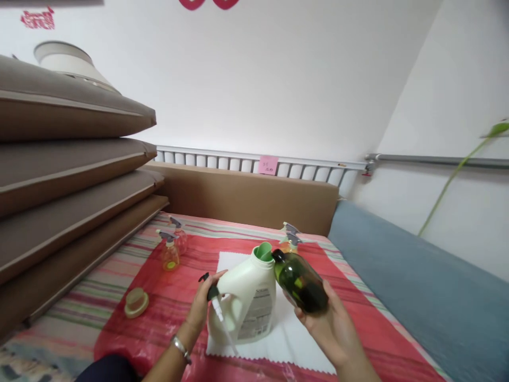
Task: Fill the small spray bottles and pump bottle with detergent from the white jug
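The right hand [334, 329] holds a dark green bottle [300, 284]. The fingers wrap under its fat end, and the thumb is on top. The bottle is tipped over, and its black neck points to about 10 o'clock. The neck touches the green mouth [264, 252] of a big white jug [248, 302].

The jug stands on a white cloth [302, 345], in the middle of a red sheet [167, 297]. The left hand [201, 305] is at 9 o'clock from the jug, right by its handle. Its fingers are curled around a black sprayer top [212, 292], whose thin tube hangs down to 5 o'clock.

A small orange spray bottle [170, 253] stands far off at 10 o'clock, and a round lid [136, 302] lies at 9 o'clock
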`<state>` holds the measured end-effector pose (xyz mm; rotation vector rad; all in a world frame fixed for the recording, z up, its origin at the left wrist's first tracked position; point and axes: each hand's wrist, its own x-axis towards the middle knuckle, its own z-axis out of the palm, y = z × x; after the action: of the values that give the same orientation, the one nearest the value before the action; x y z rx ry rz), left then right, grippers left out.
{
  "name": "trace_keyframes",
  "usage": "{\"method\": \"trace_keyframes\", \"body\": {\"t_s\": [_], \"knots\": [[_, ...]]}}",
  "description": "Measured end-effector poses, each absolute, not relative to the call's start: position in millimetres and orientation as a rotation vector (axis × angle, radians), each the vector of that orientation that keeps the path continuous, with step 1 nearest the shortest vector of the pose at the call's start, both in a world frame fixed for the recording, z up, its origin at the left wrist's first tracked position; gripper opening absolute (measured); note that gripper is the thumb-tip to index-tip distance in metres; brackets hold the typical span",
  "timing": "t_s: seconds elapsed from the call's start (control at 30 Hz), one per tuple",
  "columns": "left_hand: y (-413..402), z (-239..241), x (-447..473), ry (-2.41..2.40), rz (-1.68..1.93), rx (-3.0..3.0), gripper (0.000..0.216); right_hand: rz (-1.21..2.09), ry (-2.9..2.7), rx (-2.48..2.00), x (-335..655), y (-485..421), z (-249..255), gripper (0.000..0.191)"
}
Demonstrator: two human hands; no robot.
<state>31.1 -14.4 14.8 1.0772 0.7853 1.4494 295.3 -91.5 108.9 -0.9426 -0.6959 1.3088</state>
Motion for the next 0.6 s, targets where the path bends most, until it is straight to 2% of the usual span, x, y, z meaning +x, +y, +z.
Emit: {"method": "trace_keyframes", "body": {"t_s": [0.17,0.47,0.6], "knots": [[-21,22,34,0.794,1.465,1.082,0.048,1.468,-0.275,-0.731,299,-123,79,0.024],[-21,27,35,0.816,1.539,1.078,0.042,1.491,-0.233,-0.720,312,-152,70,0.026],[-24,39,19,0.827,1.687,1.030,0.038,1.574,-0.239,-0.790,294,-165,53,0.033]]}}
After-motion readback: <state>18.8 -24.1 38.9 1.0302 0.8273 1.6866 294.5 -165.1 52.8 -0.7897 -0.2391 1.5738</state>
